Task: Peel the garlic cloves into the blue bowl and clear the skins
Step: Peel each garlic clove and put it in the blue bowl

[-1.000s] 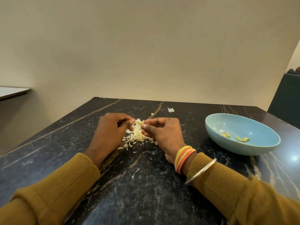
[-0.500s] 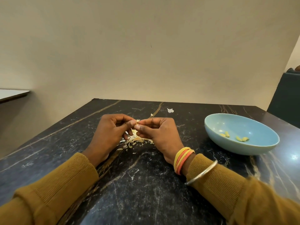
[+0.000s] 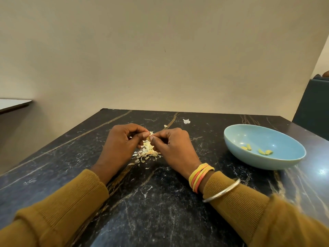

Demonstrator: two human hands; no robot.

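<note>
At the far left, the corner of a white surface (image 3: 12,104) stood apart from the black marble table with pale veins (image 3: 160,202). On that table the person's left hand (image 3: 121,145), in a mustard ribbed sleeve (image 3: 67,198), had its fingers curled, with thumb and forefinger pinching one end of a small pale yellow garlic clove (image 3: 148,138). Directly below the clove, between the two hands, lay a loose heap of papery white garlic skins (image 3: 147,153), and a single stray white skin flake (image 3: 186,121) sat farther back on the table. The right hand (image 3: 174,147) was curled likewise, its fingertips pinching the clove's other end, so both hands held it just above the heap. Yellow and orange bangles (image 3: 200,176) and a silver metal bangle (image 3: 222,191) circled the right wrist. Well to the right stood the shallow light blue ceramic bowl (image 3: 258,162), holding a few peeled yellow cloves (image 3: 246,147) on its floor. Beyond it rose a dark chair back (image 3: 313,107).
</note>
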